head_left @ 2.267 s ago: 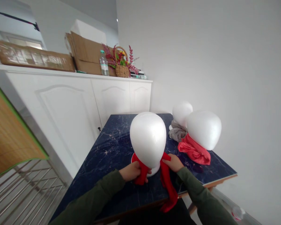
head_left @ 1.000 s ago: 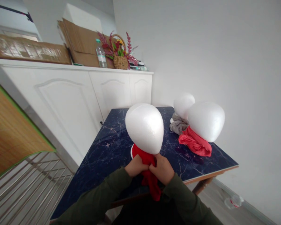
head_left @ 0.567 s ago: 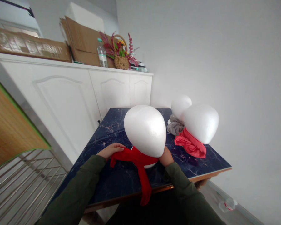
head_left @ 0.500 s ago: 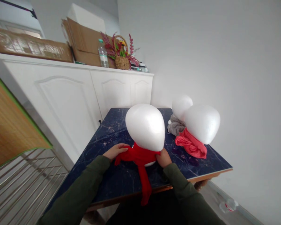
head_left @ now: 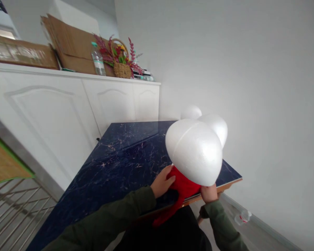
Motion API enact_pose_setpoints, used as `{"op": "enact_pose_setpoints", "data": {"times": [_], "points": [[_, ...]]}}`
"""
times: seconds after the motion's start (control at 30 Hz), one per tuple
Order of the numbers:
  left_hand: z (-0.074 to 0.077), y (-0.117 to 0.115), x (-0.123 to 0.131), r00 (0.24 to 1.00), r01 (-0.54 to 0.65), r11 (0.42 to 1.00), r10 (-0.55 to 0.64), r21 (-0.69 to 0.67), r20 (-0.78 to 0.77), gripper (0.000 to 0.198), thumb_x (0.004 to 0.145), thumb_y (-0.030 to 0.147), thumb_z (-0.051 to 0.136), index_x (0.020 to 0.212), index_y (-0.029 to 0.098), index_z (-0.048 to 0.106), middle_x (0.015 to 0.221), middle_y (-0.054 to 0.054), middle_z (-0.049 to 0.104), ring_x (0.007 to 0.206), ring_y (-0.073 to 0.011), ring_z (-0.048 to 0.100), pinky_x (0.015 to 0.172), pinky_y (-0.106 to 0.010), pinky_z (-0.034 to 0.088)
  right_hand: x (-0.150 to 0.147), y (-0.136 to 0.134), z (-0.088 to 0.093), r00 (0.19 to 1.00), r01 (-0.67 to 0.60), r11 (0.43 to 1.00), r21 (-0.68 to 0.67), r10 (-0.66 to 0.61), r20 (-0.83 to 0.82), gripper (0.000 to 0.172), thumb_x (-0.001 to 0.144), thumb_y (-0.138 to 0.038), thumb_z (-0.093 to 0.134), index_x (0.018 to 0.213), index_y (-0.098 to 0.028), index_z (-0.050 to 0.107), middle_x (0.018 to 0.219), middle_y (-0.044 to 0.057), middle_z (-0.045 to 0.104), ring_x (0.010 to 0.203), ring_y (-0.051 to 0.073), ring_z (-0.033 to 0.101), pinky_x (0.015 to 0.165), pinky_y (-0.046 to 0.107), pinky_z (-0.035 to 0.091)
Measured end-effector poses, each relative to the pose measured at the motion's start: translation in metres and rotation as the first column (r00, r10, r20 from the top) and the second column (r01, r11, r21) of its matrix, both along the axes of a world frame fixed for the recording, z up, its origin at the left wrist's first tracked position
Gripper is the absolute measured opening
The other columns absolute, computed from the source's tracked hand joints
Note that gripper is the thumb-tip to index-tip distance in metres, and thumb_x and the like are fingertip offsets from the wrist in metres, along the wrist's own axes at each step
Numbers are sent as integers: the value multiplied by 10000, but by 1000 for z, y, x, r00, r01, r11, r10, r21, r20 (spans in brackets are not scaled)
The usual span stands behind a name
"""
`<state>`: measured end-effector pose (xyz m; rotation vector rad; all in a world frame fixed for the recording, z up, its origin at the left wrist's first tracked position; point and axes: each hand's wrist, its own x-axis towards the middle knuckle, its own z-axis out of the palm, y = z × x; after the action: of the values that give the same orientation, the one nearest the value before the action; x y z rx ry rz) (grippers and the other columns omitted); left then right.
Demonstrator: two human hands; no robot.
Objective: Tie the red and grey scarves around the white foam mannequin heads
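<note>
White head [head_left: 195,151] partly hides red cloth [head_left: 185,185] and the right hand [head_left: 209,194].

Soft light; sheen on white form [head_left: 195,151]; edges stretched.

I see the near white form [head_left: 197,153] as smooth foam with a soft sheen, the red scarf [head_left: 184,184] as matt cloth. The marbled tabletop [head_left: 125,157] looks glossy to me; I make out a rough woven basket [head_left: 122,70] and a clear plastic bottle [head_left: 98,62].
</note>
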<state>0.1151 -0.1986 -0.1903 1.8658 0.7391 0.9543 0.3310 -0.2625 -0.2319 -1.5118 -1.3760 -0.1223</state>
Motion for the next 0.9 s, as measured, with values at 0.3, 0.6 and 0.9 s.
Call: {"op": "enact_pose_setpoints", "data": {"times": [0.3, 0.6, 0.9], "points": [[-3, 13, 67, 996, 52, 991, -43, 121, -74, 420, 716, 177, 482, 1133, 149, 521, 1167, -76, 543, 1094, -204, 468, 996, -344, 298, 64, -27, -8, 984, 173, 946, -274, -152, 94, 341, 591, -206, 373, 788, -148, 645, 828, 123, 650, 887, 262, 576, 802, 367, 456], [0, 5, 49, 990, 106, 976, -85, 193, -110, 393, 745, 231, 483, 1127, 141, 514, 1138, -82, 559, 1065, -214, 487, 964, -353, 330, 67, -37, 8, 991, -23, 920, -392, 72, 110, 381, 635, -271, 422, 925, -121, 618, 944, 114, 641, 912, 246, 576, 821, 350, 449], [3, -8, 72, 946, 270, 893, -176, 361, -272, 891, 511, 394, 710, 1278, 141, 335, 1243, -131, 455, 1107, -295, 436, 961, -412, 310, 100, -62, -22, 988, 93, 938, -333, -46, 147, 417, 667, -361, 423, 944, -132, 635, 987, 123, 639, 970, 262, 562, 830, 367, 445]]}}
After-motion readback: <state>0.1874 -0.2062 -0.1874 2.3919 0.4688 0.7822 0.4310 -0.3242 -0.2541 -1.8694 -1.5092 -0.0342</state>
